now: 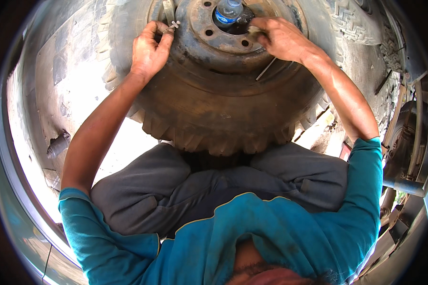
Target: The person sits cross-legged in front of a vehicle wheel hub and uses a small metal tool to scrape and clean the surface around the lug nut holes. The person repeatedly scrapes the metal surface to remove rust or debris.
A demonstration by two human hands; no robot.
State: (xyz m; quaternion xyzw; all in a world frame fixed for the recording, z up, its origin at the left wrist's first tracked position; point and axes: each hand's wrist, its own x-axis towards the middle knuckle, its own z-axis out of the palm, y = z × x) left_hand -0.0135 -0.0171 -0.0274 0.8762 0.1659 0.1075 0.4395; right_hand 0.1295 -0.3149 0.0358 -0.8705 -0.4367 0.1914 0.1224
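A large tyre (228, 111) lies flat in front of my crossed legs, with a worn steel wheel rim (195, 45) in its middle. Between thumb and fingers, my left hand (150, 50) pinches a small silvery cross-shaped part (175, 24) above the rim's left side. My right hand (285, 40) is closed over the right side of the rim's centre hole. A pale, blurred bit (255, 30) shows at its fingertips; its kind is unclear. Beside those fingers, a plastic bottle (227, 13) with a blue label stands in the centre hole, next to dark, shiny plastic.
A thin metal rod (266, 69) rests on the rim below my right hand. Near my left fingers, a pale handle-like piece (169, 10) stands in the rim. More tyres (354, 21) lie at the far right. Metal frame parts (409, 187) line the right edge.
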